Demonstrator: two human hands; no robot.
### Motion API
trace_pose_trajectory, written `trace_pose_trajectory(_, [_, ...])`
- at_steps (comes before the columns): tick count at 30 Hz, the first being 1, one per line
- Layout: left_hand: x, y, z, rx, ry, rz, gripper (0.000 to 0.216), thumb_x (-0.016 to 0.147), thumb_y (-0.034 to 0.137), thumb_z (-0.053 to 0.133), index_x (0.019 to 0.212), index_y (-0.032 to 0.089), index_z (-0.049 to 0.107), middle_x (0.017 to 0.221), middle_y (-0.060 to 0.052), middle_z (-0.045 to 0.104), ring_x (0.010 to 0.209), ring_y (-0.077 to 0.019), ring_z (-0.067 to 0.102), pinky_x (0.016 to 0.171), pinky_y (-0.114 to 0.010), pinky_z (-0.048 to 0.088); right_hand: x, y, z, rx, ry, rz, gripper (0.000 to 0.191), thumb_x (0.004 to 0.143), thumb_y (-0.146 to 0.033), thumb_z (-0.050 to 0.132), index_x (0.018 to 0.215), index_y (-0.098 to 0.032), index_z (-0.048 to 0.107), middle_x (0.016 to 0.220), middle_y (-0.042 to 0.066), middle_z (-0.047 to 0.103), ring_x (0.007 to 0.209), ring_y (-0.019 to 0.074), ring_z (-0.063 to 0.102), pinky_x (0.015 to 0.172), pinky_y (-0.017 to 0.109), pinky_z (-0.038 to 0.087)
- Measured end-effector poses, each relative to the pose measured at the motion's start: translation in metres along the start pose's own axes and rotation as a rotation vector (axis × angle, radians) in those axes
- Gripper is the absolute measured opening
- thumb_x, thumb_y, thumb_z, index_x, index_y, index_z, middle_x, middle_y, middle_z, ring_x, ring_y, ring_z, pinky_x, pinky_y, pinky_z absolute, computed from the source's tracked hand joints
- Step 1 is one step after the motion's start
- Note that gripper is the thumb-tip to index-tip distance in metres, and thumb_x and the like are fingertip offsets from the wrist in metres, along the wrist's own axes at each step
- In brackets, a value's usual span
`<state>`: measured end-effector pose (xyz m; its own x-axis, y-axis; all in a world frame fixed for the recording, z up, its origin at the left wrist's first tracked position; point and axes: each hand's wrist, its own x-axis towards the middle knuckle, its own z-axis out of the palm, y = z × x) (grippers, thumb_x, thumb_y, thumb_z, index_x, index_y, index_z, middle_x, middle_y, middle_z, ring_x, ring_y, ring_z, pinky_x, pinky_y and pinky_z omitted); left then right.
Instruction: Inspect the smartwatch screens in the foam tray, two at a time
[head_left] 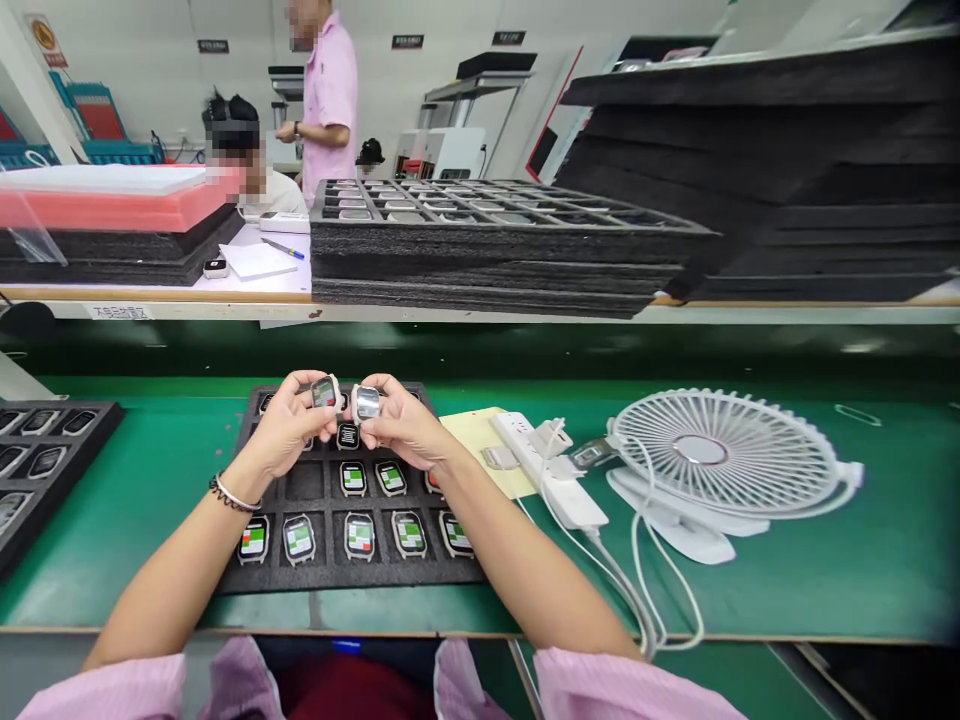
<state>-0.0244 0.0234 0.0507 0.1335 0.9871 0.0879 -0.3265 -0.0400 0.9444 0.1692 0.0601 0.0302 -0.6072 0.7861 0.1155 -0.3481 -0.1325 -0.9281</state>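
Observation:
My left hand (289, 425) is closed around a small watch body (324, 391) whose lit screen shows green. My right hand (405, 422) pinches a second watch body (367, 402) with a pale, silvery face. Both are held side by side above the far part of a black foam tray (330, 575) on the green mat. Several watch bodies with green and red screens lie in the tray's near pockets, such as one in the front row (359, 535). Some pockets are bare.
A white desk fan (724, 455) lies to the right, beside a white power strip (551, 470) with cables and a yellow pad (480, 440). Another foam tray (45, 450) sits at left. Stacked foam trays (487, 250) fill the shelf behind; two people are beyond it.

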Motion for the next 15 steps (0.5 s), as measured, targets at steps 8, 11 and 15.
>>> trace_pose_trajectory(8, [0.019,-0.03,0.006,0.061,0.054,-0.086,0.073,0.062,0.018,0.085,0.127,0.017,0.052,0.101,-0.006,0.069,0.066,-0.0121,0.066,0.063,-0.026,0.056,0.004,0.019,-0.026,-0.071,0.204,-0.012,0.062,0.065,-0.018,0.073,0.122,-0.023,0.048,0.091,-0.001,0.064,0.063,0.0131,0.063,0.055,0.024,0.045])
trace_pose_trajectory(11, [0.017,-0.039,0.003,0.072,0.078,-0.11,0.071,0.064,0.016,0.082,0.128,0.018,0.053,0.1,-0.004,0.068,0.068,-0.0118,0.067,0.064,-0.024,0.055,0.0,0.025,-0.031,-0.124,0.222,-0.019,0.059,0.066,-0.018,0.07,0.121,-0.022,0.049,0.094,0.001,0.066,0.063,0.0132,0.061,0.057,0.025,0.044])
trace_pose_trajectory(15, [0.014,-0.045,0.001,0.073,0.102,-0.136,0.066,0.064,0.017,0.08,0.125,0.019,0.054,0.096,-0.003,0.069,0.068,-0.0128,0.069,0.064,-0.024,0.055,-0.004,0.028,-0.033,-0.166,0.218,-0.025,0.057,0.067,-0.019,0.069,0.12,-0.023,0.049,0.097,0.002,0.069,0.065,0.0136,0.059,0.061,0.026,0.045])
